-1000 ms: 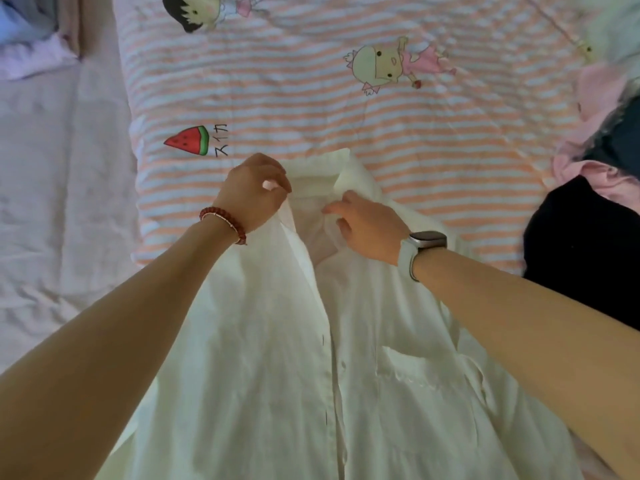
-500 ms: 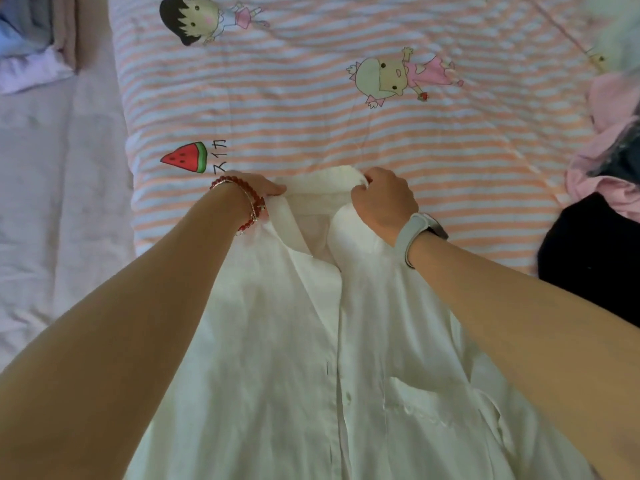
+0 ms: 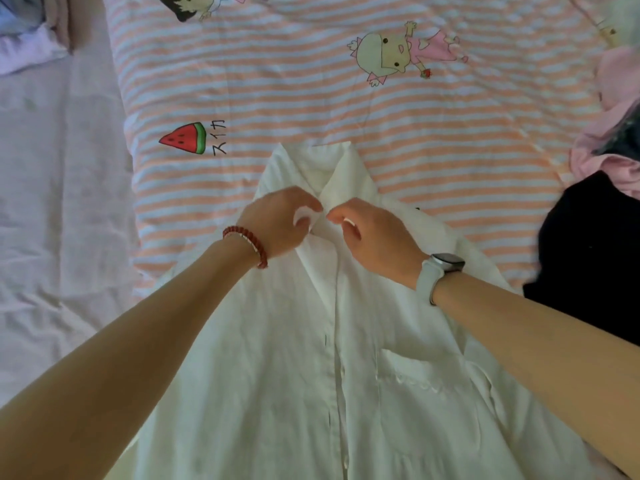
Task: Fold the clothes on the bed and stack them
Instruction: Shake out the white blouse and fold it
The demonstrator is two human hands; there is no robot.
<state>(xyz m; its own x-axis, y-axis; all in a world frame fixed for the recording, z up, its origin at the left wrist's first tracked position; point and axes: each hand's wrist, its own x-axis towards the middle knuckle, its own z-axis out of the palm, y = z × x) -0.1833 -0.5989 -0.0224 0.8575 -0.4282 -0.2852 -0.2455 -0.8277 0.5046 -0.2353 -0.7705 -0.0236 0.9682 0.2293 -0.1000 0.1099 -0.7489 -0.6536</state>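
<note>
- Fingers [image 3: 304, 216] of your left hand [image 3: 277, 225] pinch the shirt [image 3: 277, 358] placket below the collar [image 3: 332, 174]; your right hand [image 3: 375, 237] curls just beside, its grip unclear.
- Shirt lies face up, near centre, on the quilt [image 3: 346, 109].
- Tugging unevenly could skew the collar and bake in creases.

shirts: 1 [image 3: 277, 358] | hands: 2 | bracelets: 1 [image 3: 246, 244] | watches: 1 [image 3: 438, 273]

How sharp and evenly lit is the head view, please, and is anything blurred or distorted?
Head view: soft, dim, warm light with no glare; the white shirt looks faintly greenish; both the left hand and right hand are slightly motion-blurred; wide-angle stretch enlarges the forearms; the clothes at the right edge are smeared.
</note>
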